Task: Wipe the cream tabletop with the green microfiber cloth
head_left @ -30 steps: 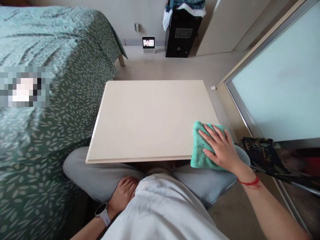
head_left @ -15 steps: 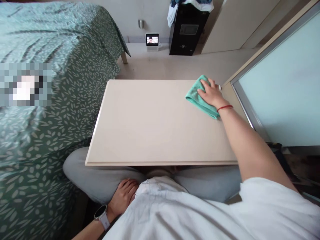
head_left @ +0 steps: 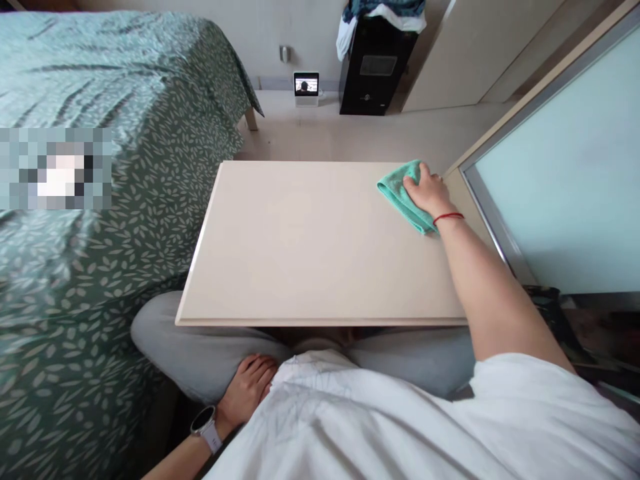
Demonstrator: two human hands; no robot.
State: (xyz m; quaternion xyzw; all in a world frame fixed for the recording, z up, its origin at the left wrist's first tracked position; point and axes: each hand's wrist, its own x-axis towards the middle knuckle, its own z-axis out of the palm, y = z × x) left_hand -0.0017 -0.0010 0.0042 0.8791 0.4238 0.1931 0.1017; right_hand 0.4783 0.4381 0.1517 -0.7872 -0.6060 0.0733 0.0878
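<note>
My right hand (head_left: pixel 429 188) is at the far right corner of a cream tabletop (head_left: pixel 300 247), with its fingers curled round a green cleaning cloth (head_left: pixel 403 193). The cloth lies folded on the surface, one side bunched under my palm, and a red string circles that wrist. My left hand (head_left: pixel 249 385) rests flat on my thigh in grey trousers, fingers stretched out and holding nothing. A round watch (head_left: pixel 204 421) sits on the left wrist.
On the left stands a bed with a green leaf-patterned cover (head_left: pixel 150 147). A frosted glass panel (head_left: pixel 565 167) rises close on the right. Beyond the table are a small lit screen (head_left: pixel 306 87) on the floor and a black cabinet (head_left: pixel 376 70) with clothes on top.
My right hand has closed from spread fingers to curled ones, gathering the cloth toward the far right corner. The left hand stays on the thigh. The view has shifted slightly.
</note>
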